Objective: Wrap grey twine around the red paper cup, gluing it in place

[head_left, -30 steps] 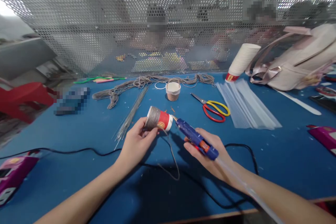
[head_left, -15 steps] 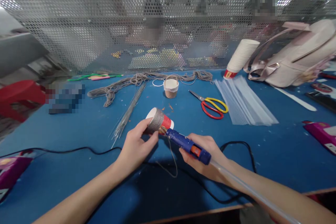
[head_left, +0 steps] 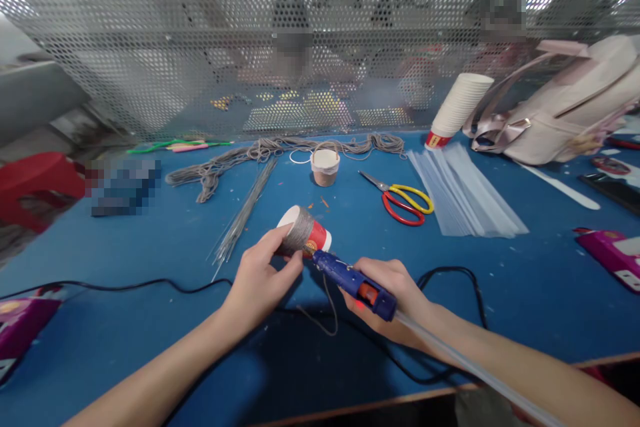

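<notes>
Tilted on its side, a red and white paper cup (head_left: 318, 238) is held by my left hand (head_left: 265, 273), its fingers wrapped round the mouth end. Grey cord (head_left: 301, 229) is wound round the half of the cup near its mouth, and a loose end hangs in a loop below. My right hand (head_left: 387, 290) is closed on a blue hot glue gun (head_left: 345, 277), and a long clear glue stick (head_left: 465, 363) runs out of its back. The gun's nozzle is at the cup's side, by the edge of the wound cord; whether it touches I cannot tell.
Behind the cup stand a small cup with a handle (head_left: 325, 168) and bundles of grey cord (head_left: 270, 147). Scissors (head_left: 400, 199), clear glue sticks (head_left: 467, 193), stacked paper cups (head_left: 457, 110) and a backpack (head_left: 570, 107) lie rightward. Thin wires (head_left: 245, 217) and a black cable (head_left: 150, 285) lie left.
The glue gun and my right hand have shifted slightly left and down, the nozzle moving along the cup. A red light now shows by the right fingers. My left hand stays on the cup.
</notes>
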Tool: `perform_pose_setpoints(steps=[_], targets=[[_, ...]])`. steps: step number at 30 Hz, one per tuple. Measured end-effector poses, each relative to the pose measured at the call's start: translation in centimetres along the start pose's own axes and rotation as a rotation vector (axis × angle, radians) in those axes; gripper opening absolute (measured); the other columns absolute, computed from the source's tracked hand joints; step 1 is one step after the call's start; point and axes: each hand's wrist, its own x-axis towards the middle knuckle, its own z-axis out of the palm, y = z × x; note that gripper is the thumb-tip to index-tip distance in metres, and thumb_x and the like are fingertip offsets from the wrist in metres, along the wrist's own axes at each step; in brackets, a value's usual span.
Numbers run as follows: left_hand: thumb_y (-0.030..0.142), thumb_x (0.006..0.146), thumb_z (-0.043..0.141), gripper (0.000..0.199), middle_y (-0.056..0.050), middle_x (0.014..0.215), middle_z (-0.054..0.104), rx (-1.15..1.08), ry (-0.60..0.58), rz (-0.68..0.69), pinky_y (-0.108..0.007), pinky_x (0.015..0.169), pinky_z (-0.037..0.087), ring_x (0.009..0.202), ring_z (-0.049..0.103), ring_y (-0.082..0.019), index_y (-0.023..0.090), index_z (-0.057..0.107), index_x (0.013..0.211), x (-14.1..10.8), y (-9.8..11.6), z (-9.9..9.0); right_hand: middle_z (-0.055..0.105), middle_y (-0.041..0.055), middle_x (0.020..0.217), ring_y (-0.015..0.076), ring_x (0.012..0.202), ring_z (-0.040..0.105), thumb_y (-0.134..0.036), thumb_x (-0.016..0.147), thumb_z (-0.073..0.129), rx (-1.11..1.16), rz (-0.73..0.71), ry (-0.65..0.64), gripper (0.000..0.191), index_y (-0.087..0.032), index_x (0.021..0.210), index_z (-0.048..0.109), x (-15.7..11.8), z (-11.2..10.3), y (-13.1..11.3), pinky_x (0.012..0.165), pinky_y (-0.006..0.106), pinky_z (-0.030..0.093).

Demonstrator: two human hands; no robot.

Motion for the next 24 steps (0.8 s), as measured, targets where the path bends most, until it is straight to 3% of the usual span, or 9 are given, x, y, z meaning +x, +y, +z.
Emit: perform_pose_setpoints(steps=[24], targets=[[0.023, 0.075, 0.051, 0.030, -0.005, 0.086, 0.071, 0.049, 0.001, 0.058, -0.026, 0.065, 0.053, 0.068, 0.063, -0.014, 0.015, 0.064, 0.100, 0.13, 0.05, -0.23, 0.050, -0.0039, 0.054, 0.0085, 0.044, 0.041, -0.023, 0.077, 0.054, -0.096, -0.026, 0.044, 0.013, -0.019, 0.067, 0.046, 0.00, -0.35, -0.02, 0.047, 0.022, 0.032]])
